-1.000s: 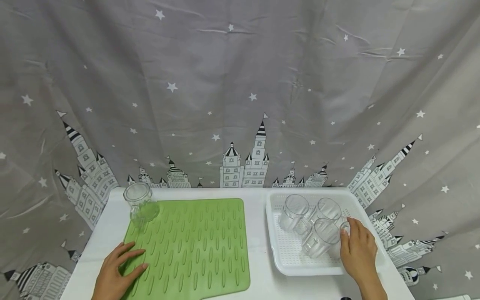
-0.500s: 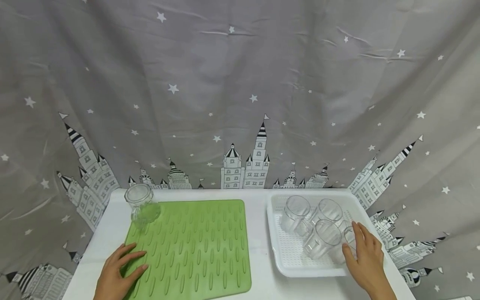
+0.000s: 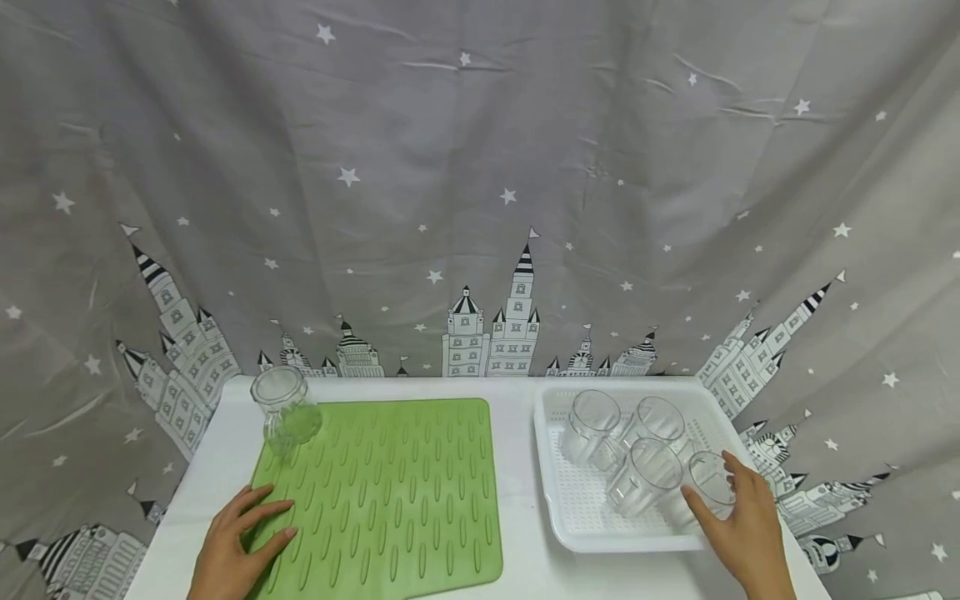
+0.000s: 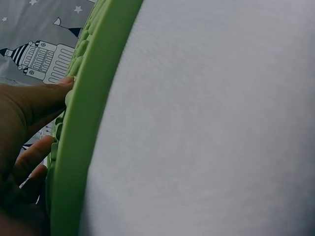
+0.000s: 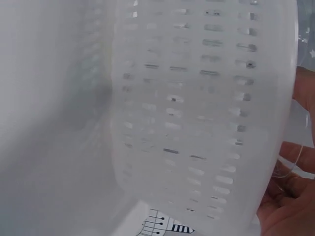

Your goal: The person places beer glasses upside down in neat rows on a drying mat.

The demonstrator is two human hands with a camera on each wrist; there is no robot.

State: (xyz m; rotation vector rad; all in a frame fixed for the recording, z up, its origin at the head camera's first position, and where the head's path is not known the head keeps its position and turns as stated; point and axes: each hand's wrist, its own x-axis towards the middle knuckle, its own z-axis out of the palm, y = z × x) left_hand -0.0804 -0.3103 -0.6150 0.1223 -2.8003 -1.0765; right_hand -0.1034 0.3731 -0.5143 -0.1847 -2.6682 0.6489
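My right hand is around a clear glass mug at the right front of a white plastic basket. The thumb lies at the left of its rim and the fingertips at the right. In the right wrist view, the basket's slotted wall hides most of that mug; curved fingers show beyond it. My left hand rests with spread fingers on the left edge of a green ridged mat. Another glass mug stands, apparently bottom up, at the mat's back left corner.
Three more clear glass mugs stand close together in the basket, left of and behind the held one. White table shows between mat and basket. A grey curtain printed with castles and stars hangs behind the table.
My right hand has shifted right and slightly down around the right front mug, so more of its rim shows. The left hand and the mug on the mat have stayed in place.
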